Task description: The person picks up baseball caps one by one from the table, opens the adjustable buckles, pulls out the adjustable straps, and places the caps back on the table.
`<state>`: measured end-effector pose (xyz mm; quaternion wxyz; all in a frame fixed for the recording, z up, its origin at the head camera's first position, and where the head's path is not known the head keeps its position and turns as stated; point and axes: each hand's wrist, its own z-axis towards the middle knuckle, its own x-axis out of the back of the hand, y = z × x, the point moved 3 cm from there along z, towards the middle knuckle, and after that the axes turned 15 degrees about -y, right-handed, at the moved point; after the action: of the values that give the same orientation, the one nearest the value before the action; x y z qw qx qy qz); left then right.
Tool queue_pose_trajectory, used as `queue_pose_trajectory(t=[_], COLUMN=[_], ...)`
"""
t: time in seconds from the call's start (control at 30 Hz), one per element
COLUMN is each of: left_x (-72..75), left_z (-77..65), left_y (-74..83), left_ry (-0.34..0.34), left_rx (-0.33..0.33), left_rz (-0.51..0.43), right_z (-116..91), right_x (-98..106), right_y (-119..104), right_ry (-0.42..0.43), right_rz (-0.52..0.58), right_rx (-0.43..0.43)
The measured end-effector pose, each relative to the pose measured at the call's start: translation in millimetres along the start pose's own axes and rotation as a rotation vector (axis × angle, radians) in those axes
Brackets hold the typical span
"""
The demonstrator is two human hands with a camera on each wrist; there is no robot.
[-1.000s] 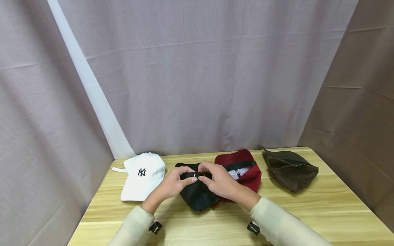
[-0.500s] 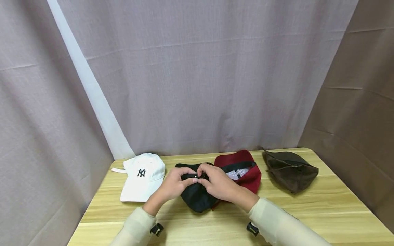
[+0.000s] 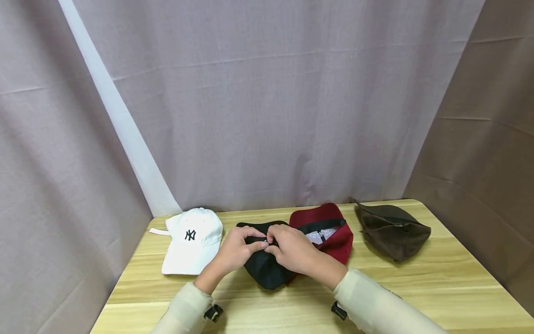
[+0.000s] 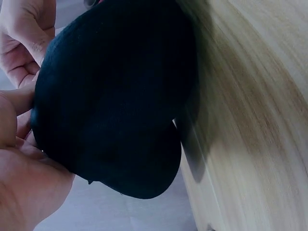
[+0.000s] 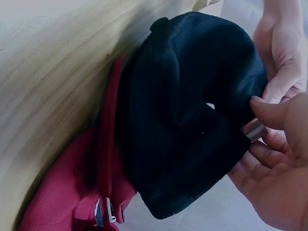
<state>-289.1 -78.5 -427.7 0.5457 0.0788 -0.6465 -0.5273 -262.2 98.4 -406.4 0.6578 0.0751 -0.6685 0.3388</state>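
A black baseball cap (image 3: 267, 271) sits at the middle of the table with its opening facing up, between my two hands. My left hand (image 3: 238, 248) pinches the back edge of the cap at the strap from the left, thumb towards me. From the right, my right hand (image 3: 294, 249) pinches the same strap, its fingertips close to the left thumb. A metal buckle (image 5: 254, 130) shows beside the right thumb in the right wrist view. In the left wrist view the cap's dark crown (image 4: 115, 96) hides most fingertips.
Right beside the black cap, partly behind my right hand, lies a dark red cap (image 3: 342, 243). A white cap (image 3: 189, 250) with a black logo is at the left. A brown cap (image 3: 394, 236) rests at the right of the wooden table (image 3: 450, 287); curtains (image 3: 267, 116) hang behind.
My right hand's fingers have shifted slightly left along the strap, closer to the left thumb. The left hand stays nearly in place, and the other caps have not moved.
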Motion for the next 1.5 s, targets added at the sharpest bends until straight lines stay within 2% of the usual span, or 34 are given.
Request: queue_pose_trajectory(t=[0.17,0.37,0.6,0.7,0.87,0.97,1.1,1.5], left_x=[1.1,3.5,4.4,2.8,-1.5,-1.7,-0.9,-2.5], left_z=[-1.8,-3.9,-7.0,-10.0,-12.6,-10.7,-8.6,-2.6], left_y=[0.2,-0.7,0.2,3.8,8.3,8.5,7.7,8.9], left_ry=[-0.015,-0.063,-0.112,-0.093,-0.034,-0.015,-0.022,-0.034], left_rx=[-0.017,-0.039,-0.071,-0.080,-0.027,0.001,0.015,-0.023], left_rz=[-0.011,-0.027,0.043,0.112,0.195,0.206,0.196,0.197], right_z=[2,1,2,2,4,6,7,3], right_x=[2,5,9,7,4,3,3,6], right_y=[-2,-3,-3,-4,-4,-6,-7,-5], right_ry=[-0.038,-0.116,-0.154,-0.150,-0.152,-0.140,-0.131,-0.152], right_rz=[0.032,0.118,0.176,0.196,0.201,0.177,0.157,0.157], right_rx=[-0.012,0.003,0.024,0.003,-0.021,-0.009,0.009,0.010])
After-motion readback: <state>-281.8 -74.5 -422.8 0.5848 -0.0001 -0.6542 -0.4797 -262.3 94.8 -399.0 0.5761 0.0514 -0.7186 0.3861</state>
